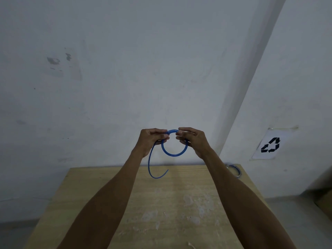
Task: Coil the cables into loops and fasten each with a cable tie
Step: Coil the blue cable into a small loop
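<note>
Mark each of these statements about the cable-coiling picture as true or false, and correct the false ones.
1. Both hands hold the blue cable up above the table. True: the left hand and right hand grip its loop at either side.
2. The whole cable is already wound in, with no loose end. False: a free tail hangs down from the left hand.
3. A second coil lies at the wooden table's far right corner. True.
4. The paper sign on the wall shows a red stop symbol. False: it shows black recycling arrows.
5. A cable tie is fastened around the held loop. False: none is visible on it.
</note>
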The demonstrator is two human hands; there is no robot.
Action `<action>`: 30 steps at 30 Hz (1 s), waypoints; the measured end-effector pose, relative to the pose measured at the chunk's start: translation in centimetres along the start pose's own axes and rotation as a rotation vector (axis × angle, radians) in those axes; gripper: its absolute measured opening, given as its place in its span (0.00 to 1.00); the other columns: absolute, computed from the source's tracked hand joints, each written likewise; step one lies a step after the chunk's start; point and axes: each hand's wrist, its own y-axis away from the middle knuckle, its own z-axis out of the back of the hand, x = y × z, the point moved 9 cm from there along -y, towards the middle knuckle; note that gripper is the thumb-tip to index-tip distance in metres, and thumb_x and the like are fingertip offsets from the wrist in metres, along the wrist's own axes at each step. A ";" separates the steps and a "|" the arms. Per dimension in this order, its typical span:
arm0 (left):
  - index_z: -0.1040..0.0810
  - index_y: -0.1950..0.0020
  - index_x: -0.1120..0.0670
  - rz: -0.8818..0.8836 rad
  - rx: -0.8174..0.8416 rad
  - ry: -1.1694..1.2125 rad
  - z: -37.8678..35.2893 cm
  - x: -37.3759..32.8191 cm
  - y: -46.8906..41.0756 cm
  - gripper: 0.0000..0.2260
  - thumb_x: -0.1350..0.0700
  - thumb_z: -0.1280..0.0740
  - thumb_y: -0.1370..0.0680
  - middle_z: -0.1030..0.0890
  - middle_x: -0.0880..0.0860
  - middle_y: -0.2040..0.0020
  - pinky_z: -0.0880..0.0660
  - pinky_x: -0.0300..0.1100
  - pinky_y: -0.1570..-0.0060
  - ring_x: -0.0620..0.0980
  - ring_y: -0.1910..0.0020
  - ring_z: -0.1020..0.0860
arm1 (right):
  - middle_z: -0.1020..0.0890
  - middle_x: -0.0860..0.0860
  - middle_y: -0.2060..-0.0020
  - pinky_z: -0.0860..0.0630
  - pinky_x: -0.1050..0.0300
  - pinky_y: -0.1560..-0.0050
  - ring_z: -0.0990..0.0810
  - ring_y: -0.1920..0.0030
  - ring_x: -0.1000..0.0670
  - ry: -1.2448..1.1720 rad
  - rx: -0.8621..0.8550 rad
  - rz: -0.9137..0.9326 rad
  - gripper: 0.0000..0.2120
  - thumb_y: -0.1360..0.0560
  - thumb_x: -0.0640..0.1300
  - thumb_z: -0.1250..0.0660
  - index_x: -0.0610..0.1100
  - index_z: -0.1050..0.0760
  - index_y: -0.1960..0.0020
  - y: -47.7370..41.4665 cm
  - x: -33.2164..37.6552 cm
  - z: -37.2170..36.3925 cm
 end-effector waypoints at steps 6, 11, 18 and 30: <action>0.17 0.43 0.66 0.006 0.029 -0.017 -0.4 -0.5 0.1 0.11 0.69 0.26 0.25 0.14 0.64 0.48 0.17 0.50 0.44 0.63 0.49 0.14 | 0.13 0.38 0.49 0.17 0.56 0.50 0.13 0.49 0.41 -0.100 -0.017 -0.032 0.10 0.23 0.35 0.28 0.34 0.18 0.42 -0.1 0.1 -0.2; 0.16 0.43 0.65 0.021 0.058 -0.077 -0.8 -0.8 0.1 0.12 0.69 0.25 0.26 0.14 0.65 0.49 0.17 0.52 0.44 0.64 0.49 0.14 | 0.14 0.37 0.51 0.16 0.56 0.49 0.13 0.49 0.39 -0.116 -0.034 -0.071 0.11 0.24 0.35 0.26 0.32 0.19 0.43 -0.1 -0.2 -0.1; 0.17 0.40 0.64 0.043 0.052 -0.065 -0.4 -0.6 0.3 0.14 0.69 0.25 0.26 0.14 0.65 0.49 0.18 0.53 0.42 0.64 0.48 0.15 | 0.14 0.36 0.50 0.16 0.53 0.46 0.13 0.48 0.38 -0.028 0.008 -0.052 0.11 0.25 0.34 0.26 0.32 0.18 0.44 0.0 0.1 -0.2; 0.15 0.45 0.66 -0.074 -0.039 -0.140 0.2 -1.3 -0.5 0.11 0.69 0.24 0.27 0.13 0.64 0.52 0.18 0.55 0.43 0.63 0.51 0.14 | 0.13 0.41 0.51 0.17 0.53 0.47 0.14 0.47 0.43 0.059 -0.053 0.007 0.13 0.25 0.44 0.24 0.39 0.16 0.43 0.1 -0.7 0.3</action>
